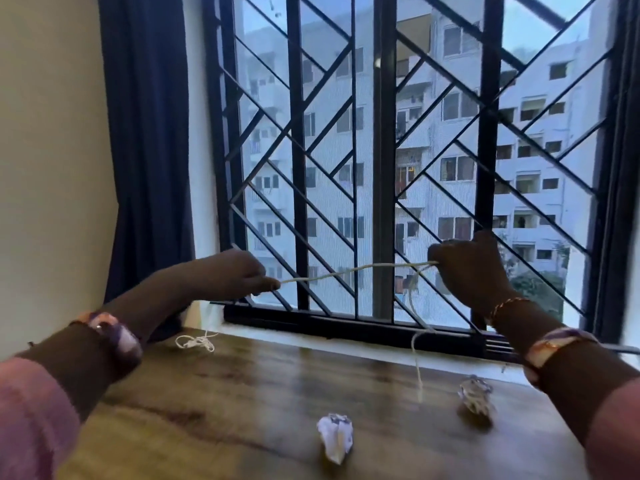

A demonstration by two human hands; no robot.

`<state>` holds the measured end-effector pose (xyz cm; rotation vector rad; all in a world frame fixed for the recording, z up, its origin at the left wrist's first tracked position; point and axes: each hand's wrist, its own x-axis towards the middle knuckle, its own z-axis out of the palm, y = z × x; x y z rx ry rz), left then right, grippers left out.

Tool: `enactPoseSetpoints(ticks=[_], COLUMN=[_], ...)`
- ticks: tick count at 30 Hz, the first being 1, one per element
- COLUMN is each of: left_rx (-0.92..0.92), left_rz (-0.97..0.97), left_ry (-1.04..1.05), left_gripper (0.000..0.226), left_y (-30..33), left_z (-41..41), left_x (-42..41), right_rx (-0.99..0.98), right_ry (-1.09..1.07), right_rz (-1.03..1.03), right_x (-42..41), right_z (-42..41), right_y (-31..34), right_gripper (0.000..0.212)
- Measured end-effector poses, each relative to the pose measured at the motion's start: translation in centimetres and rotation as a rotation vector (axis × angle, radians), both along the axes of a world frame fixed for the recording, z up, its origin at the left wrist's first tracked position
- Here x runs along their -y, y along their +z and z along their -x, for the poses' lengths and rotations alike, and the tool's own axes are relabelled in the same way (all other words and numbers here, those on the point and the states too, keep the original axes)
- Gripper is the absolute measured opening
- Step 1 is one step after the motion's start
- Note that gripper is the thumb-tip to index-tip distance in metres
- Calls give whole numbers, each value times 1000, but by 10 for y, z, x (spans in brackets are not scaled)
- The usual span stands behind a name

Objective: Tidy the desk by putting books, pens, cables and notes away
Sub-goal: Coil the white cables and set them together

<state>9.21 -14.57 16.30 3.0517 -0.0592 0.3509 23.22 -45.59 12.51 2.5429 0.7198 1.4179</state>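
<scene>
The cable step is in hand: the left hand [239, 271] and the right hand [464, 268] both pinch 1 white cable [349, 269] stretched above the desk [263, 386]; next, I think, it needs coiling.

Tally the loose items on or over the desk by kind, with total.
White cables: 2, one stretched between both hands, one bundled at the desk's far left.
Crumpled paper balls: 2, one near centre, one to the right.
Total: 4
</scene>
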Motion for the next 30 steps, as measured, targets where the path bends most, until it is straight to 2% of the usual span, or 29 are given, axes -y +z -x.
enactPoseSetpoints(ticks=[2, 4, 5, 7, 8, 9, 11, 12, 14, 16, 18, 19, 20, 22, 23, 24, 25, 26, 29, 30], left_rx=[-246, -403, -451, -660, -693, -630, -212, 26, 464, 843, 1096, 1188, 1282, 1394, 1338, 1205, 1048, 915, 681, 571], left_rz=[322, 653, 890, 1526, 1774, 1947, 2255, 2445, 2716, 2751, 2560, 2382, 2116, 1319, 915, 604, 372, 174, -401, -463], left_ry=[-77, -241, -394, -846, -1061, -1201, -1230, -1172, -1045, -736, -369, -178, 12, 283, 338, 362, 387, 388, 198, 198], left_gripper=[33, 27, 27, 36, 39, 37, 16, 11, 22, 34, 39, 36, 31, 17, 13, 12, 9, 3, 10, 12], left_y=[2, -2, -4, -9, -13, -15, -10, -6, 0, 6, 6, 2, -5, -22, -31, -38, -43, -47, -57, -59], left_z=[37, 75, 93, 115, 122, 127, 149, 157, 165, 172, 172, 176, 181, 194, 203, 211, 224, 236, 266, 277], left_x=[-5, -21, -29, -37, -35, -28, -8, -2, -2, -3, -5, -5, -8, -17, -25, -34, -39, -39, -31, -23], right_rx=[43, 63, 59, 45, 22, -4, -33, -37, -56, -136, -277, -330, -373, -451, -510, -558, -580, -591, -594, -544], right_ry=[-21, -63, -88, -110, -87, -53, -24, -17, 14, 115, 290, 377, 438, 527, 580, 613, 625, 604, 625, 661], right_rz=[-53, -74, -60, -15, -23, -46, -112, -153, -214, -242, -238, -241, -253, -307, -343, -370, -393, -431, -624, -671], right_x=[-3, -3, -5, -14, -20, -26, -37, -39, -34, -27, -25, -24, -23, -15, -11, -7, -3, 0, 7, 9], right_z=[13, 26, 34, 56, 70, 83, 111, 125, 148, 163, 178, 186, 194, 203, 210, 214, 220, 222, 225, 226], right_y=[-1, -5, -9, -16, -18, -20, -29, -34, -44, -55, -59, -59, -59, -55, -51, -45, -39, -34, -23, -20], right_gripper=[29, 21, 22, 30, 32, 33, 29, 28, 30, 32, 39, 44, 49, 55, 51, 45, 39, 36, 28, 20])
